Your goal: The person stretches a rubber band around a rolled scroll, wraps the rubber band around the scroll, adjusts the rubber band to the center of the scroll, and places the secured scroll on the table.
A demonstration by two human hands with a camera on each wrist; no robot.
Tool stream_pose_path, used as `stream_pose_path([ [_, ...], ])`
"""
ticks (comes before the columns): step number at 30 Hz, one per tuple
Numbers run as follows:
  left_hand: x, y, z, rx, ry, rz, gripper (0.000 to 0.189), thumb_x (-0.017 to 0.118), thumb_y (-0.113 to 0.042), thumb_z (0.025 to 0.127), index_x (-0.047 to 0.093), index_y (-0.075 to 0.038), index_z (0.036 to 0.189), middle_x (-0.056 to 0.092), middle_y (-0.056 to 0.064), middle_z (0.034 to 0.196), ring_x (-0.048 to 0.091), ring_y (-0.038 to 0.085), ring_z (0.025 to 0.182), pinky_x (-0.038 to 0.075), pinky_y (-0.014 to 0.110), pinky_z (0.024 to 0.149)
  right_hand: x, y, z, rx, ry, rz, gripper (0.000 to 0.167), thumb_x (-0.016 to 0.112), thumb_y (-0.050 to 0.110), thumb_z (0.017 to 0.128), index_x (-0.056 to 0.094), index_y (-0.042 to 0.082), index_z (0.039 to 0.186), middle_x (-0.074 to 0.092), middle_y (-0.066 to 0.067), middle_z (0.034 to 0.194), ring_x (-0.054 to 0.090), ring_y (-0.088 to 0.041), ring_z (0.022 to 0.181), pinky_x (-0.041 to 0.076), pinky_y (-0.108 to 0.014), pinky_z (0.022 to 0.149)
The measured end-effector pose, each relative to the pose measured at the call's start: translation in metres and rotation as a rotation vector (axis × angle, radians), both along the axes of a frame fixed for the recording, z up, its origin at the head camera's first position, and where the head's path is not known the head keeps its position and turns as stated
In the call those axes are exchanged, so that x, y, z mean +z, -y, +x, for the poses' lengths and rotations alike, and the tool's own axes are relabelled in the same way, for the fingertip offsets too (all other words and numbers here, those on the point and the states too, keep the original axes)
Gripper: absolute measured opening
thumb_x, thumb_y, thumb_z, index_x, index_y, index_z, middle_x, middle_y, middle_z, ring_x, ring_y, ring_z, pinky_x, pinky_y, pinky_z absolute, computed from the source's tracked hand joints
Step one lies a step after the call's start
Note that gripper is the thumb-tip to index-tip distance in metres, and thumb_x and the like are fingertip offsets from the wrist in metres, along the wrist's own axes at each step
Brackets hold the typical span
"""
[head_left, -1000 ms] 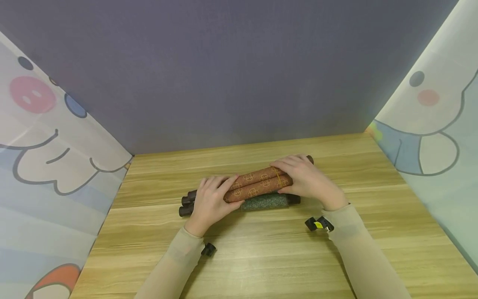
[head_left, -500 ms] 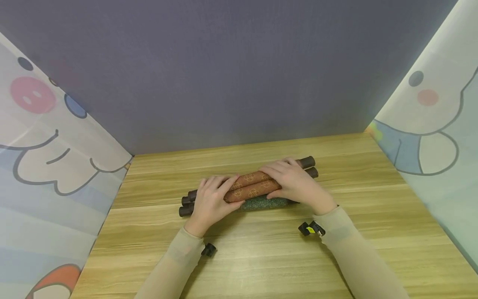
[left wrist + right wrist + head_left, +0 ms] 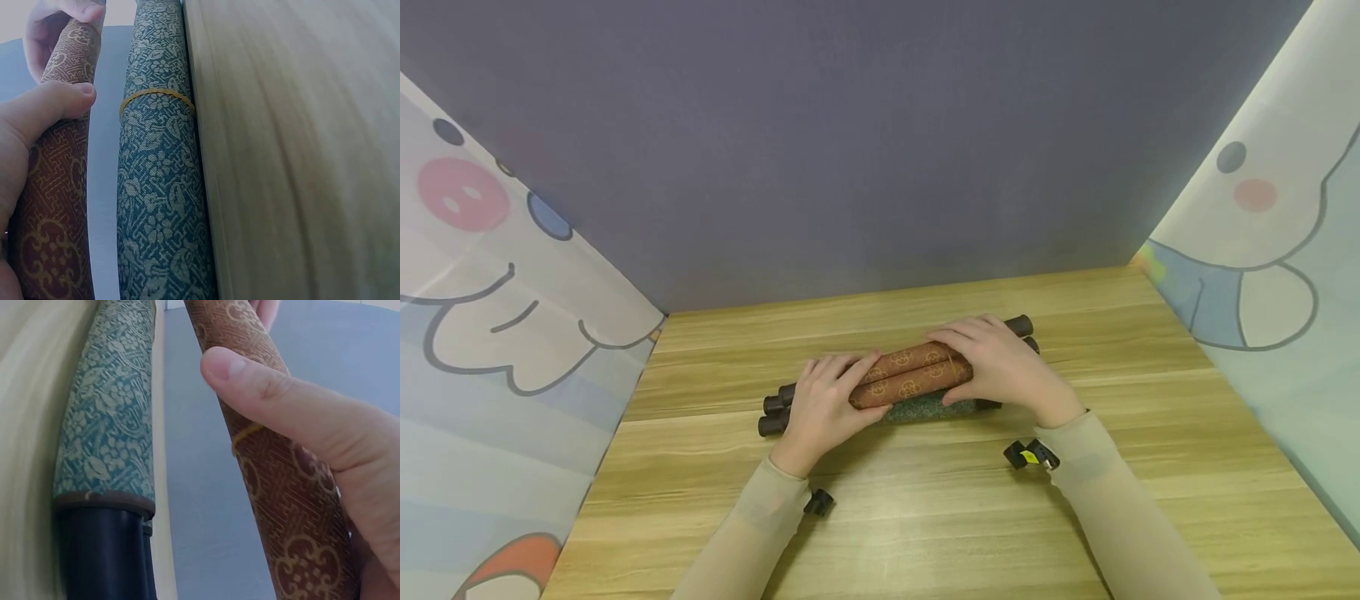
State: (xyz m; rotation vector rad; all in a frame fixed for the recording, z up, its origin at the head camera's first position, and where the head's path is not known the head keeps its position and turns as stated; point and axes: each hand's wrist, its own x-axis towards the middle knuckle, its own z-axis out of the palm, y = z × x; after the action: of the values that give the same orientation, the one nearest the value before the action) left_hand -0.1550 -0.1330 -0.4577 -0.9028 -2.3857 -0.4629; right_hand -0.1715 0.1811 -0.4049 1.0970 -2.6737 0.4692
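Note:
Two rolled red-brown scrolls (image 3: 910, 375) with gold flower patterns lie side by side, slanting up to the right in the head view. My left hand (image 3: 826, 408) grips them toward their left end, thumb along the near side. Toward their right end my right hand (image 3: 1003, 367) grips the same pair, its thumb (image 3: 250, 375) across the brocade close to a thin yellow band (image 3: 247, 439). Below them is a green patterned scroll (image 3: 159, 187), with a gap between it and the red-brown one in both wrist views. Dark end knobs (image 3: 772, 425) stick out past both hands.
The scrolls are over a wooden table (image 3: 895, 517). A plain grey-purple panel (image 3: 880, 150) rises behind it, with cartoon-printed cloth walls (image 3: 482, 317) at both sides. Black wrist devices (image 3: 1032, 455) jut inward from the sleeves.
My right hand has slid left along the red-brown scrolls, then slightly back to the right, uncovering dark knobs at the right end. The left hand keeps its place.

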Motion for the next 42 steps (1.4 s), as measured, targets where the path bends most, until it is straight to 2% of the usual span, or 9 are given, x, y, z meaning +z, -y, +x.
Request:
stream_pose_path([
  [6,-0.001,0.002,0.000,0.014,0.010,-0.018,0.085,0.102,-0.050,0.074,0.073,-0.015,0.145,0.076,0.009,0.127,0.071,0.031,0.110,0.054,0.051,0.089,-0.001,-0.005,-0.002,-0.030,0.062,0.033,0.103,0.104,0.050,0.068,0.063,0.009,0.153,0.067,-0.011,0.149,0.062,-0.037,0.137,0.042,-0.063,0.117],
  [13,0.001,0.006,0.003,0.017,-0.015,-0.005,0.085,0.104,-0.048,0.071,0.074,-0.014,0.142,0.076,0.010,0.125,0.073,0.032,0.107,0.056,0.052,0.088,0.000,-0.010,-0.006,-0.049,0.080,0.064,0.098,0.103,0.040,0.074,0.060,0.007,0.156,0.067,-0.015,0.148,0.062,-0.039,0.136,0.041,-0.063,0.118],
  [19,0.002,0.006,0.002,0.013,-0.020,-0.006,0.085,0.104,-0.049,0.071,0.074,-0.014,0.143,0.076,0.011,0.125,0.073,0.033,0.107,0.055,0.052,0.088,0.001,-0.012,-0.007,-0.056,0.096,0.066,0.094,0.102,0.040,0.076,0.061,0.007,0.155,0.067,-0.015,0.147,0.062,-0.039,0.137,0.041,-0.064,0.118],
  [31,0.002,0.005,0.000,0.003,-0.016,-0.010,0.085,0.104,-0.049,0.072,0.074,-0.014,0.143,0.076,0.010,0.125,0.072,0.032,0.107,0.054,0.051,0.086,-0.001,-0.014,-0.003,-0.032,0.046,0.038,0.088,0.103,0.038,0.077,0.064,0.008,0.151,0.069,-0.015,0.142,0.064,-0.038,0.133,0.045,-0.065,0.112],
  [42,0.002,0.004,0.000,-0.001,-0.022,-0.020,0.085,0.103,-0.048,0.073,0.073,-0.014,0.145,0.076,0.010,0.125,0.071,0.031,0.105,0.054,0.051,0.087,0.000,-0.013,-0.002,-0.045,0.035,0.042,0.086,0.102,0.038,0.078,0.065,0.008,0.150,0.070,-0.014,0.141,0.064,-0.038,0.132,0.045,-0.065,0.111],
])
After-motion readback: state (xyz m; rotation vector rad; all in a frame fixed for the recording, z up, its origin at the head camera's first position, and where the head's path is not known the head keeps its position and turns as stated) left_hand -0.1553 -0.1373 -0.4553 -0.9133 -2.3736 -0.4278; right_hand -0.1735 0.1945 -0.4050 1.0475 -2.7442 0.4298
